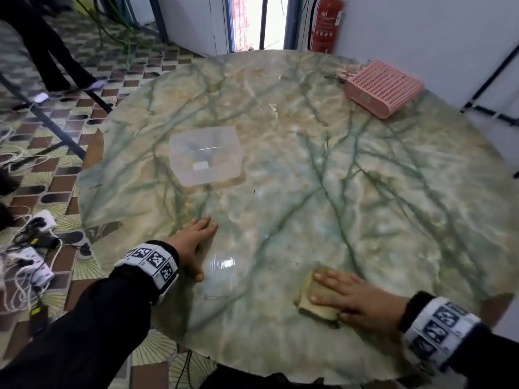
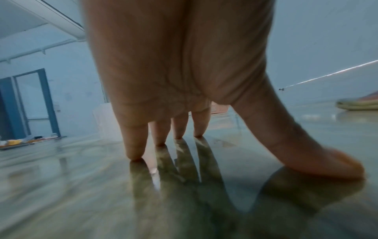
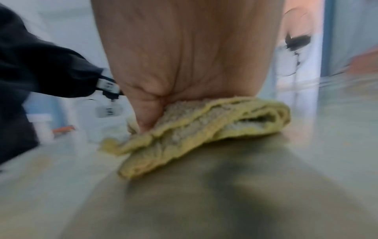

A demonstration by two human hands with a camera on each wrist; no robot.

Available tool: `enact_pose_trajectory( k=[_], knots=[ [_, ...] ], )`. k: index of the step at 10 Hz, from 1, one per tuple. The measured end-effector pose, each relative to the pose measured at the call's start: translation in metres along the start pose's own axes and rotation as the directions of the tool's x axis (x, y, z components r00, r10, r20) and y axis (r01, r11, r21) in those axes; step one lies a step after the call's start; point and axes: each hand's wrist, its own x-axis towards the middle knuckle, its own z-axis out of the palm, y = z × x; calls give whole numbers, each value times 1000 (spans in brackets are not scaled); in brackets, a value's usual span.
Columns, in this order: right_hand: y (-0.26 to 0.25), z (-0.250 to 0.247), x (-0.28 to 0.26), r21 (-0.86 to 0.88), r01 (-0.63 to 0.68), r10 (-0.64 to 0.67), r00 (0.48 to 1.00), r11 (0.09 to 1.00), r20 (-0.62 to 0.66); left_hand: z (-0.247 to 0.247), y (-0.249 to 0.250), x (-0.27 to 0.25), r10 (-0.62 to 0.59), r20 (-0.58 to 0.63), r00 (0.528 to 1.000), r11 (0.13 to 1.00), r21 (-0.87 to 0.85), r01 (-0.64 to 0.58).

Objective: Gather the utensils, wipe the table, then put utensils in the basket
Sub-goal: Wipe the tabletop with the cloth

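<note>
My right hand (image 1: 354, 299) lies flat with spread fingers on a folded yellow cloth (image 1: 323, 311) at the near right of the round green marble table (image 1: 365, 192). In the right wrist view the palm (image 3: 184, 56) presses down on the cloth (image 3: 204, 129); that picture is blurred. My left hand (image 1: 193, 240) rests open on the bare tabletop at the near left, its straight fingertips (image 2: 135, 153) touching the surface. A pink slatted basket (image 1: 384, 88) lies bottom-up at the far right. I can make out no utensils clearly.
A clear plastic container (image 1: 206, 155) stands left of the table's middle, beyond my left hand. Power strips and cables (image 1: 36, 248) lie on the patterned floor to the left. A person's legs (image 1: 56, 51) are at the far left. A red fire extinguisher (image 1: 327, 23) hangs by the doorway.
</note>
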Motion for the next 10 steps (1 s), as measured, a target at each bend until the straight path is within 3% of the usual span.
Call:
enact_pose_trajectory(
  k=[1, 2, 3, 4, 5, 6, 7, 8, 9, 10],
  knots=[
    [93, -8, -18, 106, -220, 230, 969, 970, -94, 3, 15, -6, -57, -69, 996, 998, -9, 57],
    [153, -41, -6, 178, -523, 546, 829, 834, -124, 16, 45, -15, -78, -159, 984, 996, -61, 69],
    [158, -66, 31, 209, -632, 664, 728, 746, -172, 37, 85, -22, -90, -193, 977, 978, -204, 49],
    [108, -66, 65, 90, -441, 450, 869, 893, -205, 54, 116, -29, -113, -197, 974, 962, -266, 58],
    [34, -46, 60, -59, -178, 168, 975, 982, -146, 64, 132, -40, -174, -201, 964, 942, -319, 103],
    [-9, -2, 9, -179, 110, -120, 992, 978, -45, 72, 149, -48, -197, -184, 963, 943, -305, 134],
    [2, 33, -52, -82, 256, -257, 966, 963, -1, 76, 169, -48, -179, -162, 970, 949, -289, 127],
    [45, 45, -105, -54, 199, -195, 978, 979, 75, 80, 183, -46, -173, -146, 974, 957, -257, 131],
    [95, 24, -124, 26, -31, 30, 999, 999, 34, 90, 193, -48, -199, -143, 970, 967, -187, 170],
    [146, -8, -102, 13, -346, 345, 938, 938, 20, 97, 197, -49, -222, -135, 966, 966, -166, 199]
  ],
)
